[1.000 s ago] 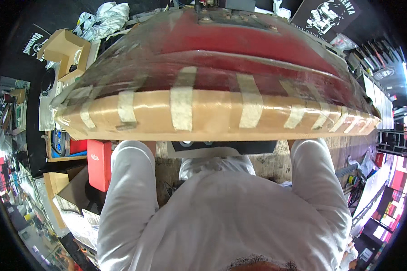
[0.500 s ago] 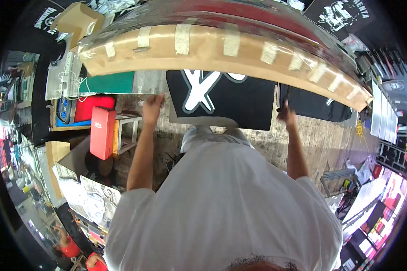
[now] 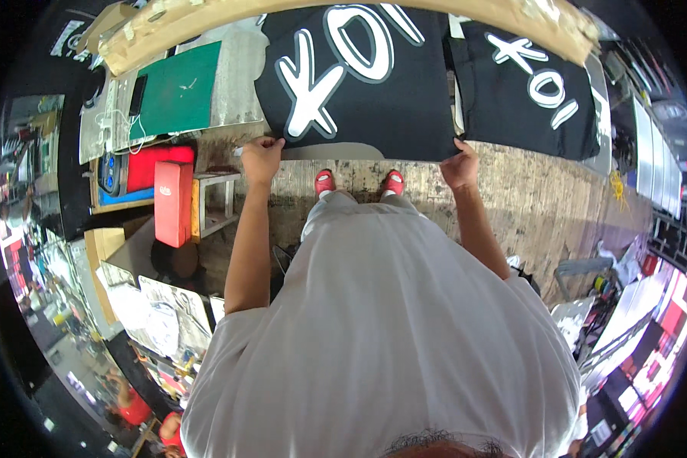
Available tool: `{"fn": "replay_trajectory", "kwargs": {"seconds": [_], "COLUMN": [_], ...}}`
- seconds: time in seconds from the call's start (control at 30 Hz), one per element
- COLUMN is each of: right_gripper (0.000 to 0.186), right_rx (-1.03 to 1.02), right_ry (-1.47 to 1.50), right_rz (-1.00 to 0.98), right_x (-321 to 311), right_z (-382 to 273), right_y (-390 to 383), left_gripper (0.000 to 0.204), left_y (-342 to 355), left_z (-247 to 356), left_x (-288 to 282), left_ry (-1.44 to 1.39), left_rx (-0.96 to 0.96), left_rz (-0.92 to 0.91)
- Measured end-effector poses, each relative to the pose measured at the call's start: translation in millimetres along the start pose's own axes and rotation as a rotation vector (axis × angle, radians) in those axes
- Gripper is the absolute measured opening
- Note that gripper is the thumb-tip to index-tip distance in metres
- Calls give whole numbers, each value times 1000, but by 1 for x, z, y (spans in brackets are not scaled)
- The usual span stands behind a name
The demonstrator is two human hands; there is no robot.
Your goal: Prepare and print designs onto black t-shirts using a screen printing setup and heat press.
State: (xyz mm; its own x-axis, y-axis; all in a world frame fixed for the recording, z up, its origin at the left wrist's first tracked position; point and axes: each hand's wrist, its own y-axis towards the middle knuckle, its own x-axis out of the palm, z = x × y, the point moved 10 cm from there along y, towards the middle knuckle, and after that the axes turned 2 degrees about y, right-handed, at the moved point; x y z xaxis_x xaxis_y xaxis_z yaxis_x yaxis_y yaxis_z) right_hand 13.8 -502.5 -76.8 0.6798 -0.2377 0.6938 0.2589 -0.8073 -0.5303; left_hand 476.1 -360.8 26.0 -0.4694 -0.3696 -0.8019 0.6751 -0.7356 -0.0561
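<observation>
Large white lettering, grey-outlined, ran across the black cloth (image 3: 404,99) at upper centre; smaller matching lettering marked the second cloth (image 3: 504,107), upper right. Red box (image 3: 173,202), left of frame, bore a small pale mark. Cloth's lower edge lay slightly askew over the grey board (image 3: 343,151); plank floor (image 3: 542,183) showed below it. Taped bar (image 3: 168,27) arched along the top. Left hand (image 3: 261,159): fingers pinched together on the lower left edge. Right hand (image 3: 459,166): thumb and curled fingers closed on the lower right corner.
</observation>
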Motion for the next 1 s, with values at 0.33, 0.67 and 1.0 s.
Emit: {"fn": "replay_trajectory", "kwargs": {"seconds": [0.33,0.67,1.0], "right_gripper": [17,16,19], "right_rx": [-39,-20,110], "right_ry": [87,-38,-394], "right_rz": [108,200,235], "right_x": [-25,-46,-77], "right_z": [13,21,30], "right_y": [-73,-90,-85], "left_gripper": [28,30,33], "left_y": [12,5,-1], "left_z": [-48,-52,-64], "left_x": [0,-4,-6], "left_ry": [-392,-382,-464], "left_rx": [-123,-72,-204], "left_rz": [-125,-131,-110]}}
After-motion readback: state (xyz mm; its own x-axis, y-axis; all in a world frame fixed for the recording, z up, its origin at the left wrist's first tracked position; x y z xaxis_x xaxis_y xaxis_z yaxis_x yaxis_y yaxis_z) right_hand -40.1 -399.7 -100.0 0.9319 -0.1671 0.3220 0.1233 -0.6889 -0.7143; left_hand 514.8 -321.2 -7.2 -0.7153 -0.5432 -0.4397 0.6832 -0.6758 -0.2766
